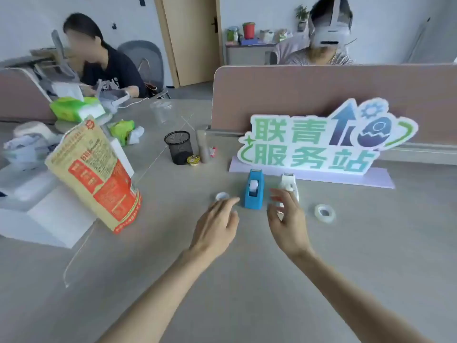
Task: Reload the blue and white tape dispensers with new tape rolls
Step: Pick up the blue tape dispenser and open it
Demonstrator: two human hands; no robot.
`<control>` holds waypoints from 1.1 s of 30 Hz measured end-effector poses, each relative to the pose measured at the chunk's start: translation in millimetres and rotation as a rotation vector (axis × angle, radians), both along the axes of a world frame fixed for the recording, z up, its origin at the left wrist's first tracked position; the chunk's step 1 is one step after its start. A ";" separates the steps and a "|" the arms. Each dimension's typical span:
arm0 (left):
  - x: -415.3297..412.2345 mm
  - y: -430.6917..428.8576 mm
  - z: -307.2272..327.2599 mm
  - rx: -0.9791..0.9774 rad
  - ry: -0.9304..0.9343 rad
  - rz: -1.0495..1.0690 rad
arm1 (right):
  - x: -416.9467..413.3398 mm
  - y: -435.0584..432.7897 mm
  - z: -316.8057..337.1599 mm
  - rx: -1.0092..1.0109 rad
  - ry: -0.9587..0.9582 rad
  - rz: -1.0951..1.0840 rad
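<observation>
Blue plastic tape dispenser (pixel 254 189) stands upright on the grey tabletop (pixel 247 280), just in front of the lilac base of a green-and-white lettered sign (pixel 319 142), and a whitish roll shows in its cradle. Whether that roll is fresh or spent cannot be told at this sharpness. Just beside it on the right stands the white plastic tape dispenser (pixel 288 185), partly hidden behind the right hand (pixel 288 219), so its cradle is not readable. A clear tape roll (pixel 324 213) lies flat on the table to the right, apart from both dispensers and untouched. A small white ring (pixel 222 196), perhaps an empty core or another roll, lies left of the blue dispenser, near the fingertips of the left hand (pixel 217 226).

Both hands hover with fingers spread and loosely curled; neither grips anything. The right hand's fingers are close in front of the white dispenser, though contact cannot be confirmed.

As a judgement, the blue dispenser may already be served, while the white one appears to be the work remaining, with the clear roll waiting to go in.
</observation>
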State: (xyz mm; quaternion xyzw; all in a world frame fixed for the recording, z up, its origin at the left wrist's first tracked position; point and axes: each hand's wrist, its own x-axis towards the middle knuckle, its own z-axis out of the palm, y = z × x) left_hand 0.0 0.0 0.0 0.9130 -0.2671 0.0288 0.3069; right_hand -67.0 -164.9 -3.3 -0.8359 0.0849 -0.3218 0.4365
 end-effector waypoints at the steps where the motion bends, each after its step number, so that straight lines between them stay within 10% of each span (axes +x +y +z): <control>1: -0.2 2.4 -16.0 -0.023 0.028 -0.017 | -0.4 7.9 -13.2 0.060 0.000 0.006; 33: 2.6 -14.8 -69.6 -0.218 0.312 -0.112 | -6.1 32.8 -41.8 0.202 0.203 -0.096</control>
